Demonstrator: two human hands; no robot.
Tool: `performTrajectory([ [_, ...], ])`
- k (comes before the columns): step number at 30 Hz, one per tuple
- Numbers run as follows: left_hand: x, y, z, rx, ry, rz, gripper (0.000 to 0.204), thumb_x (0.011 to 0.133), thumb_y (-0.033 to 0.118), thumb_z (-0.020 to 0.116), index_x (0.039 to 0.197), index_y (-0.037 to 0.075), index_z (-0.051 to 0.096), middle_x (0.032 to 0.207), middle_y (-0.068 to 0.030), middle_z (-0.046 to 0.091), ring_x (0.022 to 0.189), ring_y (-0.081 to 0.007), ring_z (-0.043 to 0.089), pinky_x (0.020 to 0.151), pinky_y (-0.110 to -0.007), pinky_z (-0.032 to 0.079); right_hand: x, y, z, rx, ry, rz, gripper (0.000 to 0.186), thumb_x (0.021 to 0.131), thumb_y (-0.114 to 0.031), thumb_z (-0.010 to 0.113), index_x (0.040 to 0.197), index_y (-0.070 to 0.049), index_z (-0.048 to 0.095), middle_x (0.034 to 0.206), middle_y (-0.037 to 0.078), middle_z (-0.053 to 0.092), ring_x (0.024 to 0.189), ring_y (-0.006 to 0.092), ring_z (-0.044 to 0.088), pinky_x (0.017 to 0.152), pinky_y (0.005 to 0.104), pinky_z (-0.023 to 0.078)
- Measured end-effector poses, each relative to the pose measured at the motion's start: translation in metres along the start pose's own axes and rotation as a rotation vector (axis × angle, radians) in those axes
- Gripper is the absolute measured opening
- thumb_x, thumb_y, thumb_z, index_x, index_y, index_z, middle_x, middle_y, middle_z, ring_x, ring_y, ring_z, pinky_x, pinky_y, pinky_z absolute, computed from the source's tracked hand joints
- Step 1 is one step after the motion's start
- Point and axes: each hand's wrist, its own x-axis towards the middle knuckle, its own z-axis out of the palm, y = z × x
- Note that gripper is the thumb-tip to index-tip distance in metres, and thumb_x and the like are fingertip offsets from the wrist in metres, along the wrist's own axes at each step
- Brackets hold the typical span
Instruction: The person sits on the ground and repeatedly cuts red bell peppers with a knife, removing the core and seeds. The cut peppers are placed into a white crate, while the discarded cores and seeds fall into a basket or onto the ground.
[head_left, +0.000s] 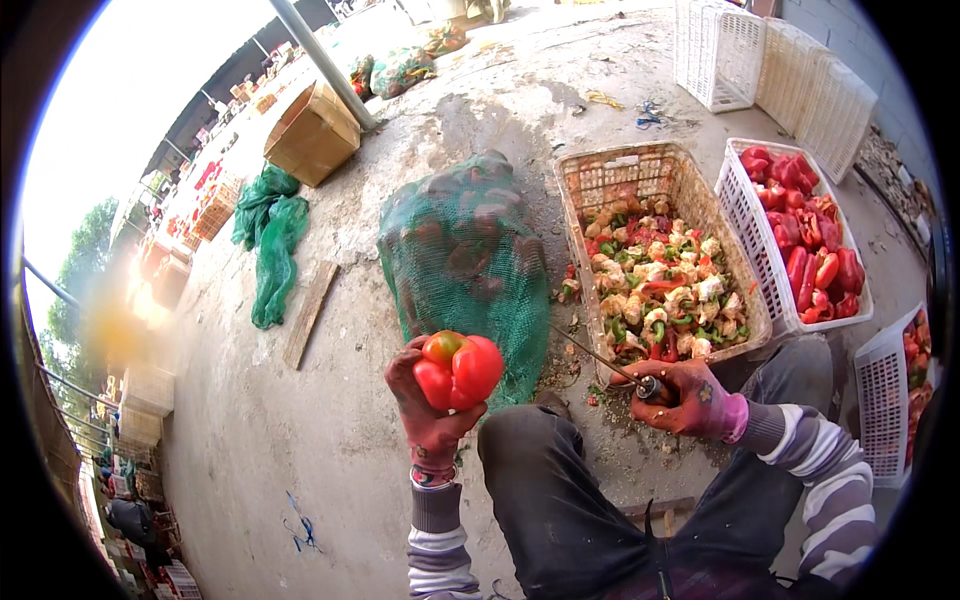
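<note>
In my left hand (428,428) is a red bell pepper (462,374) with a greenish-orange patch on its upper left; the gloved fingers wrap its left side and underside. My right hand (698,404), also gloved, is closed round the dark handle of a thin metal tool (592,353). Its narrow shaft points up and left, apart from the pepper. Beyond the left hand stands a green mesh sack (465,255) filled with dark reddish, rounded things. Past the right hand sits a stained crate (628,172) of pale pepper cores, green stems and red scraps.
A white crate (757,240) of red peppers stands at the right, with another white crate (880,400) nearer me. White crates (722,55) stand at the far right. A cardboard box (313,135), green netting (280,255) and a wooden plank (310,315) lie left of the sack.
</note>
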Motion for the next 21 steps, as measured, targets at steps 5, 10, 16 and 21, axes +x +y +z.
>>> performTrajectory([
  [5,0.006,0.054,0.035,0.707,0.023,0.463,0.085,0.056,0.012,0.085,0.122,0.01,0.032,0.126,-0.017,0.042,0.118,-0.0349,0.046,0.1,-0.046,0.04,-0.013,-0.006,-0.011,-0.162,0.039,-0.183,0.044,0.079,-0.011,0.069,0.122,-0.012,0.057,0.052,-0.006,0.037,0.049,0.0036,0.037,0.048,0.02,0.032],
  [10,0.001,0.077,0.083,0.393,0.076,0.26,0.083,0.057,0.011,0.086,0.121,0.005,0.033,0.118,-0.0145,0.045,0.11,-0.0314,0.051,0.094,-0.044,0.044,-0.026,-0.002,-0.019,-0.17,0.082,-0.343,0.042,0.078,-0.013,0.072,0.117,-0.012,0.059,0.052,-0.005,0.036,0.048,0.0052,0.038,0.046,0.0231,0.032],
  [16,-0.006,0.096,0.144,-0.263,0.069,-0.376,0.073,0.063,0.014,0.082,0.12,0.003,0.038,0.111,-0.0089,0.047,0.101,-0.0203,0.052,0.087,-0.035,0.048,-0.04,0.0,-0.034,-0.158,0.037,-0.286,0.034,0.081,-0.016,0.07,0.113,-0.009,0.06,0.054,-0.002,0.044,0.049,0.007,0.043,0.048,0.0247,0.036],
  [21,-0.007,0.093,0.172,-0.317,0.023,-0.403,0.072,0.064,0.013,0.081,0.121,0.004,0.038,0.11,-0.0071,0.048,0.103,-0.02,0.052,0.088,-0.034,0.048,-0.046,0.003,-0.044,-0.117,0.05,-0.214,0.023,0.083,-0.012,0.067,0.105,-0.007,0.062,0.06,-0.001,0.052,0.054,0.0053,0.048,0.054,0.0223,0.041],
])
